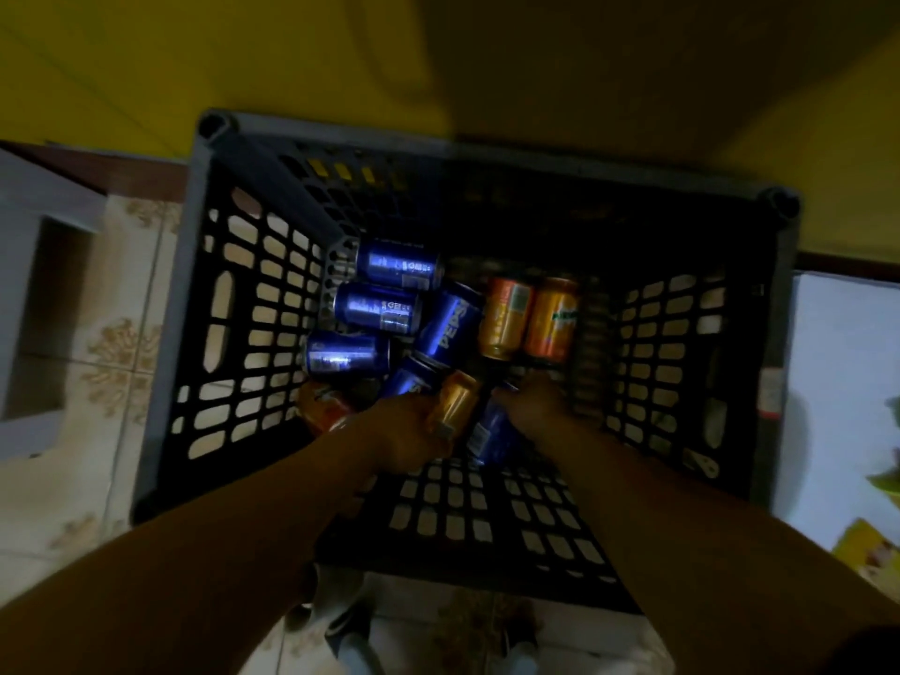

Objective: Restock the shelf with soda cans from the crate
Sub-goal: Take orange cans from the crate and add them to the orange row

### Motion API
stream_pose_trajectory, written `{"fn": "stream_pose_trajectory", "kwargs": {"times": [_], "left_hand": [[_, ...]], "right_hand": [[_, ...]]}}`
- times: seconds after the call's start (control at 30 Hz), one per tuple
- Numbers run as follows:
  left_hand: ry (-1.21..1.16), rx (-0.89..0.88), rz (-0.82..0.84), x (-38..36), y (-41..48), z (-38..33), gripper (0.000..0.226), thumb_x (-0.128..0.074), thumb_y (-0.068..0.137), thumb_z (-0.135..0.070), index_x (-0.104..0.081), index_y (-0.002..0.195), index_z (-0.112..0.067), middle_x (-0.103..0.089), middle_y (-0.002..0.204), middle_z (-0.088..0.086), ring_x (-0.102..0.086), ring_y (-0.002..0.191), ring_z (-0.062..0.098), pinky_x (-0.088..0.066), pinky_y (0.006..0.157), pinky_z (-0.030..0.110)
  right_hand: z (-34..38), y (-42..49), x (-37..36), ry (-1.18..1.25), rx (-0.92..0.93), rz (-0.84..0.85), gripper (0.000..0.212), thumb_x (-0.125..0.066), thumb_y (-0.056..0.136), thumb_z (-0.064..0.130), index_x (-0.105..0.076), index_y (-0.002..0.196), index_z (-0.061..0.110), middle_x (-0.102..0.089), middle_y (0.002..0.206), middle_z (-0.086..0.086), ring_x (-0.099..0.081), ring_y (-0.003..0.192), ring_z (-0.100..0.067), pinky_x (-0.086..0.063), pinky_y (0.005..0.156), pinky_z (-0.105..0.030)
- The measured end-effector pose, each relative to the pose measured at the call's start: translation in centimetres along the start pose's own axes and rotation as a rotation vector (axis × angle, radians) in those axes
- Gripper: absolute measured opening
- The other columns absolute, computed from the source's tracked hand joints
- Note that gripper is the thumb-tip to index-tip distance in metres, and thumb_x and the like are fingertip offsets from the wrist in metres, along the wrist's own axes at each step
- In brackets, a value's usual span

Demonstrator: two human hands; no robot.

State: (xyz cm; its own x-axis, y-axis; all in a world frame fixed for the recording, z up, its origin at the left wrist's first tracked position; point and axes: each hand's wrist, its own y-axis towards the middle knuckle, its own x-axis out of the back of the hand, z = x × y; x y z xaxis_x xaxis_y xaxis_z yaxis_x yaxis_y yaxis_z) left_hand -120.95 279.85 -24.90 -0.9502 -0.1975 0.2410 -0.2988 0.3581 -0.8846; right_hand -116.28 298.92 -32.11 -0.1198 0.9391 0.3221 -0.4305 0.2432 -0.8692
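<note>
A dark slatted plastic crate [204,304] stands on the floor below me. Several soda cans lie on its bottom: blue cans [377,309] at the left and middle, two orange cans [528,319] at the right, another orange can [324,409] at the near left. Both my arms reach down into the crate. My left hand [406,433] is closed around an orange can [455,401]. My right hand [533,404] grips a blue can [492,431] right beside it. The scene is dim and the fingers are hard to make out.
A yellow wall [292,56] rises behind the crate. Patterned floor tiles [112,343] show at the left, beside a grey box-like unit [29,285]. A white surface [842,382] with colourful packaging lies at the right.
</note>
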Motion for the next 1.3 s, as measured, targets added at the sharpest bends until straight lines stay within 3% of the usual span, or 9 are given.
{"fn": "stream_pose_trajectory", "kwargs": {"times": [0.1, 0.23, 0.4, 0.53, 0.7, 0.87, 1.0, 1.13, 1.3], "left_hand": [[-0.063, 0.018, -0.023, 0.0, -1.0, -0.6, 0.055, -0.068, 0.078, -0.048, -0.053, 0.129, -0.035, -0.060, 0.127, -0.002, -0.059, 0.109, 0.015, -0.047, 0.095, 0.032], [-0.152, -0.061, -0.101, 0.0, -3.4, -3.0, 0.061, -0.075, 0.079, -0.036, -0.049, 0.133, -0.027, -0.057, 0.128, -0.002, -0.054, 0.117, 0.016, -0.042, 0.095, 0.026], [-0.351, -0.294, -0.276, 0.2, -9.8, -9.0, 0.080, -0.081, 0.074, -0.023, -0.035, 0.139, -0.028, -0.052, 0.119, -0.011, -0.055, 0.109, 0.011, -0.044, 0.087, 0.023], [-0.345, -0.402, -0.468, 1.5, -15.7, -13.9, 0.055, -0.081, 0.071, -0.017, -0.050, 0.115, -0.022, -0.058, 0.104, -0.005, -0.060, 0.090, 0.013, -0.045, 0.065, 0.017], [-0.518, -0.472, -0.433, 1.7, -23.4, -20.1, 0.058, -0.080, 0.073, -0.024, -0.048, 0.121, -0.017, -0.062, 0.110, 0.006, -0.064, 0.084, 0.018, -0.053, 0.065, 0.025], [-0.513, -0.633, -0.370, 0.1, -31.1, -26.0, 0.044, -0.073, 0.077, -0.038, -0.051, 0.111, -0.022, -0.065, 0.110, 0.005, -0.066, 0.095, 0.024, -0.053, 0.082, 0.043], [-0.427, -0.812, -0.476, -2.4, -36.5, -30.0, 0.067, -0.084, 0.067, -0.022, -0.044, 0.121, -0.019, -0.063, 0.104, 0.003, -0.064, 0.088, 0.018, -0.054, 0.077, 0.034], [-0.562, -0.910, -0.261, -5.0, -40.8, -32.9, 0.050, -0.067, 0.085, -0.009, -0.041, 0.127, -0.011, -0.064, 0.099, 0.005, -0.065, 0.073, 0.016, -0.053, 0.058, 0.030], [-0.475, -1.043, -0.080, -8.9, -45.5, -36.1, 0.061, -0.077, 0.066, -0.016, -0.051, 0.121, -0.017, -0.065, 0.108, 0.006, -0.065, 0.089, 0.021, -0.052, 0.082, 0.042]], "right_hand": [[0.7, -2.3, 1.5, 0.002, 0.088, -0.011, 0.037, -0.074, 0.082, 0.018, -0.051, 0.110, 0.012, -0.059, 0.105, -0.005, -0.060, 0.102, -0.028, -0.051, 0.087, -0.041], [3.4, -7.2, 5.2, 0.121, 0.219, -0.009, 0.047, -0.077, 0.080, 0.018, -0.045, 0.115, 0.018, -0.055, 0.104, 0.002, -0.059, 0.095, -0.019, -0.051, 0.077, -0.033], [7.7, -15.7, 9.4, 0.328, 0.296, -0.052, 0.030, -0.070, 0.084, 0.020, -0.055, 0.109, 0.022, -0.061, 0.097, 0.002, -0.060, 0.080, -0.009, -0.053, 0.065, -0.026], [9.6, -22.9, 12.2, 0.440, 0.422, -0.145, 0.014, -0.065, 0.089, 0.031, -0.058, 0.098, 0.023, -0.065, 0.099, -0.006, -0.062, 0.081, -0.011, -0.052, 0.066, -0.026], [10.0, -32.4, 16.6, 0.669, 0.535, -0.218, 0.006, -0.054, 0.094, 0.024, -0.058, 0.098, 0.022, -0.063, 0.100, -0.007, -0.060, 0.090, -0.021, -0.049, 0.075, -0.033], [9.5, -42.1, 21.0, 0.740, 0.658, -0.388, 0.032, -0.063, 0.091, 0.029, -0.052, 0.118, 0.017, -0.065, 0.106, -0.008, -0.064, 0.087, -0.020, -0.056, 0.072, -0.041], [7.7, -48.9, 23.2, 0.721, 0.766, -0.527, 0.039, -0.070, 0.086, 0.034, -0.050, 0.115, 0.017, -0.065, 0.102, -0.005, -0.065, 0.088, -0.020, -0.055, 0.079, -0.042], [4.8, -55.7, 25.7, 0.738, 0.834, -0.539, 0.024, -0.051, 0.096, 0.032, -0.052, 0.118, 0.023, -0.063, 0.101, -0.003, -0.060, 0.081, -0.019, -0.050, 0.067, -0.031], [-0.2, -62.8, 27.8, 0.659, 0.889, -0.699, 0.038, -0.062, 0.092, 0.029, -0.050, 0.128, 0.023, -0.063, 0.112, -0.008, -0.063, 0.077, -0.016, -0.053, 0.062, -0.030]]}}
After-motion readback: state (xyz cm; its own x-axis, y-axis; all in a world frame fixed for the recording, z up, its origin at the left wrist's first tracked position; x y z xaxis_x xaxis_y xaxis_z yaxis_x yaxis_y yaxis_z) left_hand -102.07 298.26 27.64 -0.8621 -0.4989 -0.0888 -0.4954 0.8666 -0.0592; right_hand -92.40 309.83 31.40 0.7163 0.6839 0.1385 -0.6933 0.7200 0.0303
